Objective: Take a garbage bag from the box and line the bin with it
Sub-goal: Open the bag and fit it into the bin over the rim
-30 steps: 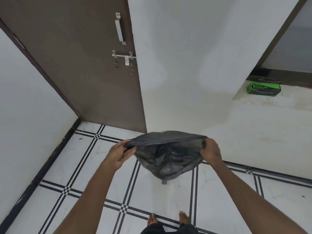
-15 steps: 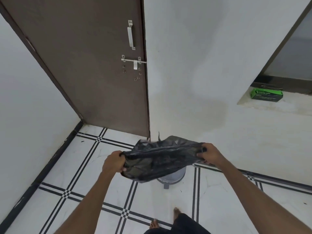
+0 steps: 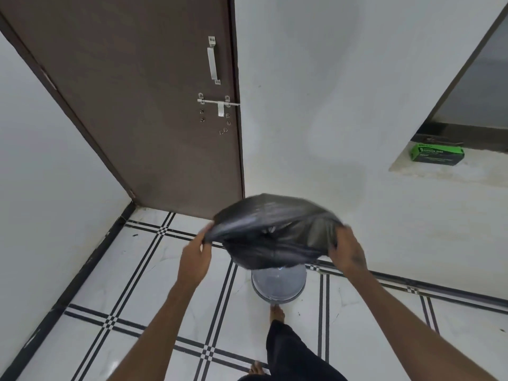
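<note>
Expect the garbage bag [image 3: 275,232] to handle as thin, limp, near-weightless film, probably slippery; hold it by the mouth hem at opposite sides. Your left hand [image 3: 195,253] pinches its left edge; your right hand [image 3: 347,253] grips its right edge. It looks black, glossy, crumpled, puffed open; it hangs above the grey bin [image 3: 279,284], unlined, on the floor.

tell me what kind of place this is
Probably a room or passage inside a home. A brown door with a metal handle and sliding bolt stands in plain white walls, the tiled floor is white with black line borders, and a green box sits on a ledge beside a small bin.
</note>
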A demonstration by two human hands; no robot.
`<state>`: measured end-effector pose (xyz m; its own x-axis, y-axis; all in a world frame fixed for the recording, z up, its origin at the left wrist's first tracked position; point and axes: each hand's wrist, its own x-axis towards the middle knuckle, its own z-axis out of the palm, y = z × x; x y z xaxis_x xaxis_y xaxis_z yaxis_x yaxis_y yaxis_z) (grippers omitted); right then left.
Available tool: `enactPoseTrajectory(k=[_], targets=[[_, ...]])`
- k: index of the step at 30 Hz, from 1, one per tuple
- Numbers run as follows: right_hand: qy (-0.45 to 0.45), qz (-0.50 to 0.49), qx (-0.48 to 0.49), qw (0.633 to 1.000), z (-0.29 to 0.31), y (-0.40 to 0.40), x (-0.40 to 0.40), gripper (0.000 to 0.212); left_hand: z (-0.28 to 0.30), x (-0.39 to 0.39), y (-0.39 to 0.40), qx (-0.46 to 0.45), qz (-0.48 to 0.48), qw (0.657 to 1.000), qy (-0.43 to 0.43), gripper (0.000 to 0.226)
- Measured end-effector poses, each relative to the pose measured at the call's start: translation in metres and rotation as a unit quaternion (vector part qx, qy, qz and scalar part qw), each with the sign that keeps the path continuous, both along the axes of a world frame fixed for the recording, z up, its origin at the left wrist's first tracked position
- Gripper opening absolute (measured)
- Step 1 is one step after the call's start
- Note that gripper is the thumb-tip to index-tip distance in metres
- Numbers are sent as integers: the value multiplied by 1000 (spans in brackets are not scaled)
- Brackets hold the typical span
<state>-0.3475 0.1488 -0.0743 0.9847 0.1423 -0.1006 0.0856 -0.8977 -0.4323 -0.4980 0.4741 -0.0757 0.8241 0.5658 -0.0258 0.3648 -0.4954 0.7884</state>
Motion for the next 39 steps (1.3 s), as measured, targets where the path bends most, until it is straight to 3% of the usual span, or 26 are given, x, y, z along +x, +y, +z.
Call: enactPoseTrajectory(k=[2,4,5,7,10,13,16,20,22,24,26,28,32,36,39], targets=[[128,85,-95,983,-25,-11,-7,49,-37,-14,9,24,-42,984,171,36],[288,170,-163,928,-38,-17,-19,59,-65,-28,15,-13,-68,943,327,30],[356,187,-181,898,-41,-17,-26,62,-71,-33,15,-49,-65,921,381,25],[415,192,-183,870,-41,-16,-38,62,-77,-39,17,-134,-32,887,442,19],[386,168,-132,898,-38,-9,-35,51,-75,-30,25,-218,51,897,381,19],[247,119,-69,959,-35,-1,-16,39,-53,-6,27,-272,103,923,251,20],[111,-10,-12,994,-25,17,8,31,-23,24,24,-238,103,961,100,28],[-67,-86,94,990,-3,37,27,28,15,43,2,-168,36,983,-64,39],[-49,-102,129,985,-6,36,28,31,11,41,-3,-126,-7,992,-25,41],[12,-89,92,992,-21,26,26,31,-14,35,7,-63,-43,990,118,39],[134,-27,-1,991,-38,11,19,34,-38,23,18,-71,-92,951,285,36],[266,27,-67,961,-50,-2,7,32,-49,9,21,-118,-112,910,381,30],[306,41,-100,946,-67,-13,-1,50,-64,5,28,-175,-29,926,334,26],[259,19,-61,964,-71,-10,5,36,-58,13,28,-60,-14,955,291,25],[230,-17,-18,973,-77,-12,17,37,-50,21,26,35,-12,968,250,22]])
